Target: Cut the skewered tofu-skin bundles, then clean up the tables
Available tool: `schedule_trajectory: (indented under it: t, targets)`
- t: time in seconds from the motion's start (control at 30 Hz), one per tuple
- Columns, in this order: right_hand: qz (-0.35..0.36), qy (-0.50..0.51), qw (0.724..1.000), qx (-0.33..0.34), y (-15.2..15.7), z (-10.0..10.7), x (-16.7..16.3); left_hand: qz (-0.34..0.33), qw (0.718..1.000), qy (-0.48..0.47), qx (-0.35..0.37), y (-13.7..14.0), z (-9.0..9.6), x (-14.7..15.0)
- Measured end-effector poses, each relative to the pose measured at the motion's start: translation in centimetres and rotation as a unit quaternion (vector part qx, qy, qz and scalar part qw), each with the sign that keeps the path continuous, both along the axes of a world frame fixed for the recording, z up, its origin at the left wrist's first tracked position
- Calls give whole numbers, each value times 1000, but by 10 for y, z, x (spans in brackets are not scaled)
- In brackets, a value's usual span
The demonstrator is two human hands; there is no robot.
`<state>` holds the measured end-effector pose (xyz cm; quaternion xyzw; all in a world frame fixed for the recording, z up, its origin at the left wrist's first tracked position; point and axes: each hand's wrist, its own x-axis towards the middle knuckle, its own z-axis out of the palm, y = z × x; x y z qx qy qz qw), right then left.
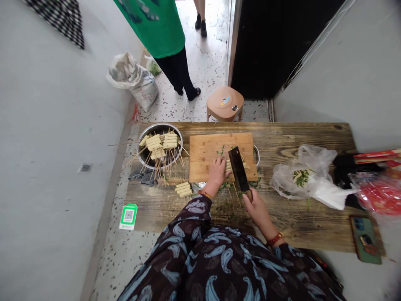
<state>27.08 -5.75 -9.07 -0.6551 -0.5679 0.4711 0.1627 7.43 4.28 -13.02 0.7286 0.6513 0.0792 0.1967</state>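
Dark cleaver [238, 169] gripped in the right hand [256, 205], three o'clock from the left hand [217, 171], half-closed, steadying pale rolls [228, 165]: seemingly cutting; the next stroke needs a firm hold.

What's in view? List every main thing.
wooden plank table: one, brown, centre
rectangular wooden board: one, tan, on table
round metal bowl: one, silver, table left
skewered pieces: many, pale yellow, bowl, board, table
rectangular cleaver: one, dark, over board
plastic bag: one, whitish, table right
phone: one, green, table right
plastic stool: one, peach, beyond table
sack: one, white, floor left
people: two, nearer in green, beyond table
left hand: one, on skewered pieces
right hand: one, gripping cleaver
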Motion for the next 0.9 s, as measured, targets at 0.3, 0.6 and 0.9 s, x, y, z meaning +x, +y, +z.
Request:
schedule_trajectory:
  t: [0.3,0.6,0.9]
  targets:
    - [38,-2,999,-13,8,3,-4,-35,999,-7,10,1,2,-8]
    - [52,5,998,-17,17,-3,-2,-40,999,-10,3,3,-2,-9]
    - [10,-20,1000,22,42,-19,-21,-52,998,-19,2,2,2,-8]
